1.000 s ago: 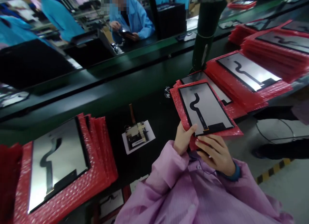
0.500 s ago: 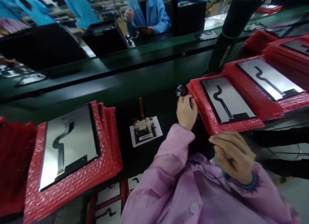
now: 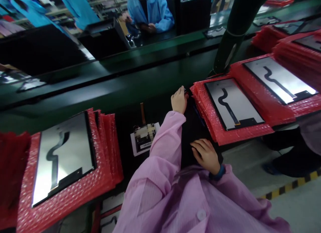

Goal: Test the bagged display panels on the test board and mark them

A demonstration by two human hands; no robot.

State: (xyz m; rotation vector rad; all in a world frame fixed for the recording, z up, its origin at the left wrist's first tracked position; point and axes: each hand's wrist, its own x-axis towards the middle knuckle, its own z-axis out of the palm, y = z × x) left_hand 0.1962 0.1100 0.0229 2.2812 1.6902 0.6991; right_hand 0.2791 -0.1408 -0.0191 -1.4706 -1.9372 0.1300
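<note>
Fingers (image 3: 181, 91) of the left hand (image 3: 179, 100) curl in at the far left corner of a red bubble-wrap stack (image 3: 213, 124). The knuckles hide the tips, so I cannot tell whether they grip anything or only touch the stack's edge. The right hand (image 3: 206, 156) lies palm down on the dark tabletop (image 3: 160, 112), fingers (image 3: 198, 146) released and loosely spread, holding nothing, close to the stack's near left corner.

On the stack lies a grey panel (image 3: 237, 105) with a black wavy ribbon across its face. Just right of it, a second stack (image 3: 253, 89) carries another such panel (image 3: 281, 80), and more red stacks lie farther right.

Left of the hands, a small board (image 3: 144, 137) sits on a white card (image 3: 135, 151). Well to the left, a left stack (image 3: 75, 196) also bears a grey panel.

A dark post (image 3: 234, 28) rises behind the first stack. Beyond the green belt (image 3: 112, 89), a person (image 3: 155, 12) in a blue coat sits at the far side.
</note>
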